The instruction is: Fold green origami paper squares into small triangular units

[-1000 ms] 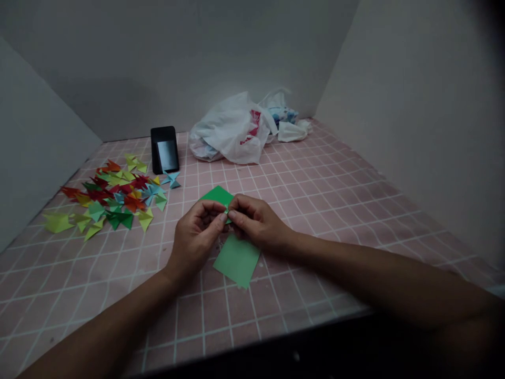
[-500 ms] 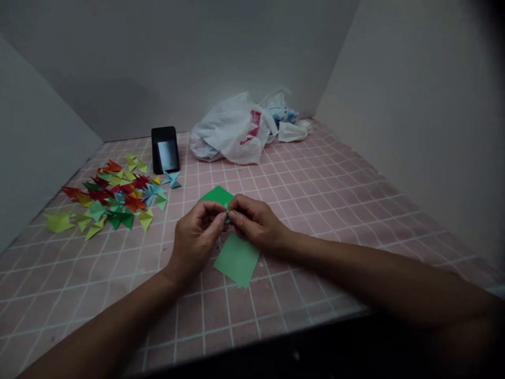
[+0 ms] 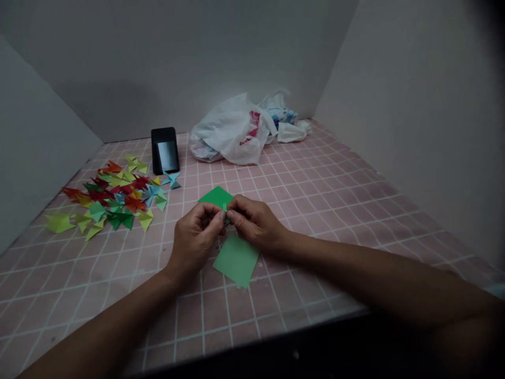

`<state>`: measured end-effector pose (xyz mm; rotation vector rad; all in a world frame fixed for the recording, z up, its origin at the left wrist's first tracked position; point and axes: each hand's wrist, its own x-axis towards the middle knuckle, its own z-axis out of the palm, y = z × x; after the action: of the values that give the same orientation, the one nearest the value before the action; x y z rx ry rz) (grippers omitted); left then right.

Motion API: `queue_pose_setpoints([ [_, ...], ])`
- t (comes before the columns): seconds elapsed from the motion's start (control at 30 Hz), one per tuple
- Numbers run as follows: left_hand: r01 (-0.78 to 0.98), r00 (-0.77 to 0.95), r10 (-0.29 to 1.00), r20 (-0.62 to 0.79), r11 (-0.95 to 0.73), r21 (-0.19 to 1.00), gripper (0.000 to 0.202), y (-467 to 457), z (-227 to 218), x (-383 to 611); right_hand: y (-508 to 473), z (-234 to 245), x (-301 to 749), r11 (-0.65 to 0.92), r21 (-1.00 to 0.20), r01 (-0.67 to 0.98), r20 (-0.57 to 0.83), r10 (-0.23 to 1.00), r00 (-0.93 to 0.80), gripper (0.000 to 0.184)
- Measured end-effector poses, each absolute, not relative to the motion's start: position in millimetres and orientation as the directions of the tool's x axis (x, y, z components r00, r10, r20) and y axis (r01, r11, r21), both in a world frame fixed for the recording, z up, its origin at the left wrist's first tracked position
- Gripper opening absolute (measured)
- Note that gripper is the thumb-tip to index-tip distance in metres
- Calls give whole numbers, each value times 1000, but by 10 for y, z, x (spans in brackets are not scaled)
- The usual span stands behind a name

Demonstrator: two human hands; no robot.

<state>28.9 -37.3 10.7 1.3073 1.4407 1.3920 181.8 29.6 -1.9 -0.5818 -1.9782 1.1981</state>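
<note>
My left hand (image 3: 195, 239) and my right hand (image 3: 254, 223) meet over the middle of the pink tiled table (image 3: 315, 195). Both pinch a small folded green paper piece (image 3: 225, 209) between thumbs and fingertips; most of it is hidden by the fingers. A light green paper square (image 3: 236, 260) lies flat on the table just below the hands. A darker green square (image 3: 215, 197) lies just beyond them, partly covered by my fingers.
A heap of several folded paper shapes (image 3: 110, 195) in red, yellow, green and blue lies at the left. A black phone (image 3: 164, 150) stands propped behind it. White plastic bags (image 3: 236, 129) sit at the back. Grey walls enclose three sides.
</note>
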Motion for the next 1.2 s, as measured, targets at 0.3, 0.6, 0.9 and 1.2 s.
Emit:
queue_pose_setpoints([
  [0.3, 207, -174, 977, 122, -85, 975, 18, -378, 82, 280, 307, -24, 1830, 519, -854, 45, 386, 688, -614, 22],
  [0.6, 207, -207, 972, 111, -67, 976, 16, -383, 80, 283, 293, -27, 1826, 551, -834, -37, 467, 668, -579, 6],
  [0.9, 164, -224, 970, 95, -58, 985, 16, -382, 57, 299, 285, -59, 1809, 461, -887, -9, 382, 722, -577, 7],
  [1.2, 162, -246, 963, 107, -68, 984, 15, -387, 64, 313, 276, -54, 1808, 423, -906, -26, 362, 739, -568, 4],
])
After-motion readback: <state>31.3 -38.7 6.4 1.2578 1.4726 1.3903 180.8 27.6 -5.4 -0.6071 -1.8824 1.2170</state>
